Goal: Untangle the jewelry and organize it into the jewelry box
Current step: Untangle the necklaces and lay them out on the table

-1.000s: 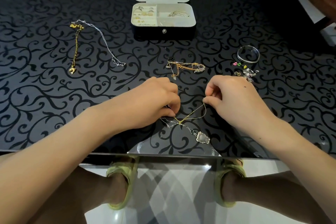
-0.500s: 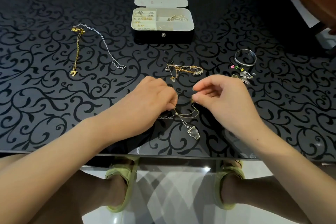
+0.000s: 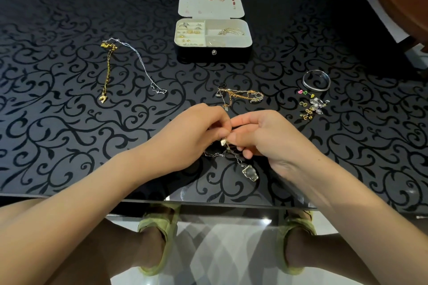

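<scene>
Near the front edge of the table (image 3: 69,150) the left hand (image 3: 196,136) and right hand (image 3: 266,139) both pinch the knotted chains (image 3: 217,154), clear pendant (image 3: 250,172) trailing on the glass, so loops want loosening gently, not tugging; gold chain (image 3: 107,71) and silver chain (image 3: 139,60) lie left, open jewelry box (image 3: 213,53) and another tangle (image 3: 240,96) ahead, bangle (image 3: 316,81) right, none obstructing.
</scene>
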### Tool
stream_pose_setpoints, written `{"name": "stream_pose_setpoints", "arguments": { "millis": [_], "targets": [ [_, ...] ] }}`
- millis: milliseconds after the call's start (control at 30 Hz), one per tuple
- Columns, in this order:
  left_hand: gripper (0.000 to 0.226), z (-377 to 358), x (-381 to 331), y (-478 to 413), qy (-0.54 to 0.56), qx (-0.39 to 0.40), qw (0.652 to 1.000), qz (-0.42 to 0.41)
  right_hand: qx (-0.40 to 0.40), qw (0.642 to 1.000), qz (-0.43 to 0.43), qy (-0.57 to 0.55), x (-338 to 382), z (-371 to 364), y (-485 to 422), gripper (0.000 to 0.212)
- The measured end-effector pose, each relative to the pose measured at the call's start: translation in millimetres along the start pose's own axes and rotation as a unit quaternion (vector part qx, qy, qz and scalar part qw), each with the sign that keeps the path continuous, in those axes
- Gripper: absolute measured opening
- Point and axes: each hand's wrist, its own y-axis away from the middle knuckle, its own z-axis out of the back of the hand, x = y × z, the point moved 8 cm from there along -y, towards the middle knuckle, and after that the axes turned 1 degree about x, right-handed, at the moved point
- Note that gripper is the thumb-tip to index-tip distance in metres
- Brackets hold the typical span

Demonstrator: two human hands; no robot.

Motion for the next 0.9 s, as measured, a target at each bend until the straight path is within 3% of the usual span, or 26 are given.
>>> {"name": "stream_pose_setpoints", "arguments": {
  "millis": [333, 500, 633, 700, 800, 900],
  "targets": [
    [0.007, 0.9, 11.1, 2.4, 0.079, -0.034, 0.992, 0.087, 0.03, 0.987, -0.105, -0.12, -2.3, -0.2, 0.4, 0.024],
    [0.007, 0.9, 13.3, 3.7, 0.073, -0.027, 0.989, 0.124, 0.011, 0.987, -0.101, -0.127, -0.2, -0.8, 3.3, 0.021],
    [0.007, 2.6, 12.2, 4.1, 0.061, -0.037, 0.988, 0.136, -0.013, 0.997, -0.04, -0.06, 6.1, 1.8, 11.1, 0.029],
    [0.009, 2.4, 12.9, 3.7, 0.064, -0.044, 0.986, 0.149, -0.047, 0.996, 0.029, 0.067, 13.5, 2.3, 18.9, 0.03],
    [0.01, 2.5, 20.2, 4.8, 0.111, -0.058, 0.973, 0.191, -0.135, 0.935, 0.159, 0.286, 28.8, -4.3, 32.6, 0.029],
    [0.009, 4.8, 22.6, 5.5, 0.12, -0.064, 0.969, 0.204, -0.162, 0.911, 0.217, 0.31, 33.0, -10.6, 36.8, 0.022]
  ]
}}
